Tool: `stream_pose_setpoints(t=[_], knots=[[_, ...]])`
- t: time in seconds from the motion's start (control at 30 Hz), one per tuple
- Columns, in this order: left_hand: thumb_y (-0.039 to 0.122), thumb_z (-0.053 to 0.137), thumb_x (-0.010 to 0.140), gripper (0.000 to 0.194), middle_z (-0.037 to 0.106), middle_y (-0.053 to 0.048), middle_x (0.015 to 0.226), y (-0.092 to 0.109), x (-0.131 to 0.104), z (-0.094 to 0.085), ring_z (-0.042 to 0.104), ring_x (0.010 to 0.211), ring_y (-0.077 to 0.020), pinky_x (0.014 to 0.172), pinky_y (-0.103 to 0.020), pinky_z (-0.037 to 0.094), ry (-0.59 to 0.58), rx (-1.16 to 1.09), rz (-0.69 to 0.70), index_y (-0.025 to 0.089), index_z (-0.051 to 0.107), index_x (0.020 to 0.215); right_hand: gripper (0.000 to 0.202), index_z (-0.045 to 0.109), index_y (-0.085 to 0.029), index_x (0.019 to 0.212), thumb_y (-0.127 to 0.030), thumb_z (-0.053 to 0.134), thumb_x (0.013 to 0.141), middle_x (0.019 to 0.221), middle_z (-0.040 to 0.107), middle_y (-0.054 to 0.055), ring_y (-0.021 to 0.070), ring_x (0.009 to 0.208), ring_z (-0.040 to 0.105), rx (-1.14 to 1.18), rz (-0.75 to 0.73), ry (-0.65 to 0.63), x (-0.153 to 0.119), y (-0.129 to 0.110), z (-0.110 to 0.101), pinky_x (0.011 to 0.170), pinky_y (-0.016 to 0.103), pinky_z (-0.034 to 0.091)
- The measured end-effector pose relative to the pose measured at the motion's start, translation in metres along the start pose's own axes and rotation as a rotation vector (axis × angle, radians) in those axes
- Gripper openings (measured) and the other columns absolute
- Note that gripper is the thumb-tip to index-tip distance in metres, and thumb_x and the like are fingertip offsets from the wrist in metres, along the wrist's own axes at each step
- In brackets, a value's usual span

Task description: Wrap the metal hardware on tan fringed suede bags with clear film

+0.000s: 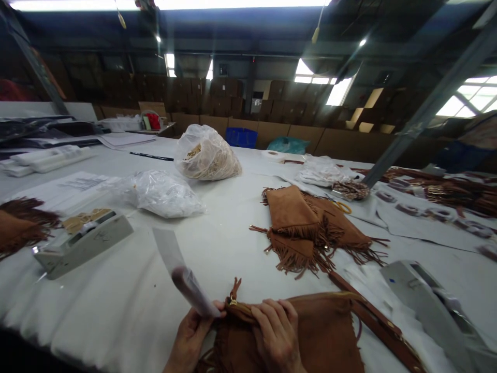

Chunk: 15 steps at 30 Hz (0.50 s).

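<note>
A brown suede-like bag [322, 331] with fringe and a zipper along its top lies at the near edge of the table. My right hand [277, 331] is closed over the bag's top edge, fingers curled on the zipper side. At the bag's left corner, by the zipper pull tassel [236, 287], my left hand [192, 331] pinches the lower end of a clear plastic packet [194, 290]. A dark brown piece shows inside the packet, which sticks up and to the left. A brown strap [376, 324] with metal fittings runs along the bag's right side.
More fringed brown bags [295, 212] are piled ahead. Grey tape dispensers stand left [89, 243] and right [430, 311]. Clear plastic bags [163, 194] and a bag of gold-coloured parts [207, 155] lie further back. Yellow-handled scissors [344, 207] and a slanting metal post [419, 109] are at right.
</note>
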<state>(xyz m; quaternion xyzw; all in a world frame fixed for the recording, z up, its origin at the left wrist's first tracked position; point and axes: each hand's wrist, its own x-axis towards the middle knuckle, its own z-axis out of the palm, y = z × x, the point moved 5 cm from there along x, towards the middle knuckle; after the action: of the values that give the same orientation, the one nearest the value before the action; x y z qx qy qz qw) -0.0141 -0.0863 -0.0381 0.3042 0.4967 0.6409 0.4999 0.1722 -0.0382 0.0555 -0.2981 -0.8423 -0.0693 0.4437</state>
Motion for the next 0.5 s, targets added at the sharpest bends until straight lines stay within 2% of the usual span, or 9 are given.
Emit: stream_pose_setpoints(t=[0.33,0.5], knots=[[0.044,0.075,0.066,0.039,0.07,-0.008,0.104,-0.01,-0.002,-0.008,0.062,0.103,-0.0276,0.094,-0.033,0.05,0.062,0.029,-0.069,0.018,0.072,0.094,0.018,0.063,-0.017,0.094,-0.009,0.05,0.086,0.083,0.069,0.004,0.0171,0.085,0.061,-0.029,-0.009,0.094,-0.004,-0.007,-0.004,0.09,0.039,0.035],[0.045,0.078,0.061,0.044,0.07,-0.005,0.106,-0.02,-0.006,-0.015,0.06,0.107,-0.0257,0.093,-0.025,0.049,0.107,0.013,-0.165,0.02,0.071,0.097,0.018,0.063,-0.015,0.092,-0.009,0.048,0.084,0.08,0.066,0.003,0.0166,0.084,0.06,-0.035,-0.003,0.094,-0.009,-0.009,-0.003,0.089,0.038,0.036]])
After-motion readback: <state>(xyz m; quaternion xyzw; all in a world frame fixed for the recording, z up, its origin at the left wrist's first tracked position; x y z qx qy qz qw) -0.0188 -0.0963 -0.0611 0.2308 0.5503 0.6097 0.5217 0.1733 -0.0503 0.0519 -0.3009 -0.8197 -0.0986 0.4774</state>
